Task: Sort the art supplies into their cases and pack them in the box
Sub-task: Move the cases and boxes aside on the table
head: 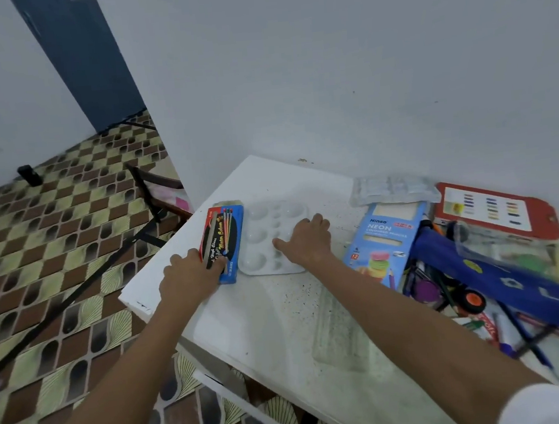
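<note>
white plastic palette (267,238) lies flat on the counter (280,313), and i see my right hand (304,241) pressing it with straight fingers. my left hand (189,274) grips the near end of the blue watercolour box (225,240) just left of the palette. neon pencil box (383,240) and blue pencil case (493,271) lie to the right.

A blue-and-red watercolour box (223,242) lies flat just beside a white paint palette (267,240) on the table's left corner.
</note>
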`<state>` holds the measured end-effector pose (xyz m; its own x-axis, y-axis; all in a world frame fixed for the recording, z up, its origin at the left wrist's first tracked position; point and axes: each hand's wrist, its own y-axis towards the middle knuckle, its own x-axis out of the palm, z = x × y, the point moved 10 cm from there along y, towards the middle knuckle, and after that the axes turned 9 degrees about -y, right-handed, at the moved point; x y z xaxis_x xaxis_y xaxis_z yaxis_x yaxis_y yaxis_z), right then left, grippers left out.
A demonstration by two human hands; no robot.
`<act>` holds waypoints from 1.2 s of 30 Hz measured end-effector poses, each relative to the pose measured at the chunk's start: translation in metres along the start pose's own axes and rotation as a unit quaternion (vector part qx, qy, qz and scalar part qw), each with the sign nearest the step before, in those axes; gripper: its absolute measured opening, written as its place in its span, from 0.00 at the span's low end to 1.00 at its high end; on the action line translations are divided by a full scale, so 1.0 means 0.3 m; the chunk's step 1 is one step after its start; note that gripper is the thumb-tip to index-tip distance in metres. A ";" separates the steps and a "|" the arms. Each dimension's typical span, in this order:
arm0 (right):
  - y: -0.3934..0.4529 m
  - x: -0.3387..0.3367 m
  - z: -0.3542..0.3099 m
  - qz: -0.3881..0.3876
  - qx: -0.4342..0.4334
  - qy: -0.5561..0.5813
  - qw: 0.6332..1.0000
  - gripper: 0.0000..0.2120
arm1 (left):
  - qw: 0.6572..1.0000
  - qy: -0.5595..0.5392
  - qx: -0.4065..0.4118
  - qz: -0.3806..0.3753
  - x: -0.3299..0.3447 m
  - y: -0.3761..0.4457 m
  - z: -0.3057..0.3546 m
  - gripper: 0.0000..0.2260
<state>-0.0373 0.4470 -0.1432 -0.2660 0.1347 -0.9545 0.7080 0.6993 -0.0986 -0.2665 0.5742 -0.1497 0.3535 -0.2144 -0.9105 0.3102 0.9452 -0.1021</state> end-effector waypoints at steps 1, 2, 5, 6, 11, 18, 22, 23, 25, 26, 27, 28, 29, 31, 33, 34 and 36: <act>-0.004 -0.011 -0.002 0.006 -0.010 0.000 1.000 0.37 | 1.000 0.008 0.006 0.016 -0.016 -0.005 0.021 0.30; -0.008 -0.031 -0.003 0.016 -0.025 0.002 1.000 0.35 | 0.999 0.009 0.022 0.034 -0.036 -0.011 0.055 0.29; -0.028 -0.129 0.030 0.047 -0.060 0.009 0.997 0.29 | 0.994 -0.017 0.097 0.040 -0.055 -0.018 0.204 0.28; -0.035 -0.166 0.066 0.052 -0.058 0.015 0.997 0.28 | 0.991 -0.036 0.130 0.025 -0.042 -0.021 0.268 0.27; -0.100 -0.343 0.412 0.093 0.045 0.081 0.991 0.31 | 0.948 -0.120 0.283 -0.081 0.071 -0.056 0.646 0.26; -0.235 -0.332 0.704 0.082 0.120 0.176 0.974 0.37 | 0.892 -0.066 0.414 -0.169 0.270 -0.047 1.041 0.33; -0.254 -0.302 0.698 0.087 0.139 0.127 0.978 0.34 | 0.872 -0.043 0.448 -0.193 0.357 -0.033 1.132 0.33; -0.254 -0.300 0.689 0.094 0.142 0.118 0.978 0.31 | 0.870 -0.041 0.449 -0.201 0.380 -0.034 1.140 0.32; -0.250 -0.298 0.664 0.100 0.144 0.121 0.977 0.28 | 0.871 -0.065 0.442 -0.203 0.406 -0.041 1.143 0.28; -0.246 -0.299 0.653 0.102 0.144 0.127 0.976 0.28 | 0.874 -0.082 0.438 -0.196 0.411 -0.044 1.141 0.25; -0.241 -0.299 0.645 0.100 0.145 0.139 0.974 0.27 | 0.875 -0.098 0.436 -0.187 0.411 -0.050 1.137 0.23; -0.236 -0.298 0.642 0.099 0.148 0.164 0.970 0.26 | 0.876 -0.113 0.433 -0.181 0.409 -0.057 1.129 0.21; -0.232 -0.295 0.643 0.095 0.153 0.200 0.963 0.24 | 0.875 -0.126 0.433 -0.177 0.403 -0.067 1.120 0.21; -0.229 -0.282 0.652 0.077 0.171 0.289 0.939 0.22 | 0.872 -0.151 0.433 -0.172 0.386 -0.083 1.101 0.20; -0.239 -0.278 0.664 0.069 0.188 0.341 0.918 0.23 | 0.868 -0.170 0.436 -0.167 0.362 -0.100 1.089 0.19; -0.245 -0.283 0.670 0.075 0.192 0.349 0.914 0.25 | 0.866 -0.178 0.439 -0.161 0.342 -0.109 1.087 0.19; -0.257 -0.303 0.679 0.095 0.188 0.348 0.913 0.28 | 0.862 -0.199 0.444 -0.142 0.284 -0.124 1.079 0.18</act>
<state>0.0656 0.2378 -0.1063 -0.3740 0.7343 -0.5665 0.9245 0.3438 -0.1647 0.0378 0.4411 -0.0936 0.3725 -0.6400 -0.6720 0.9247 0.3172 0.2105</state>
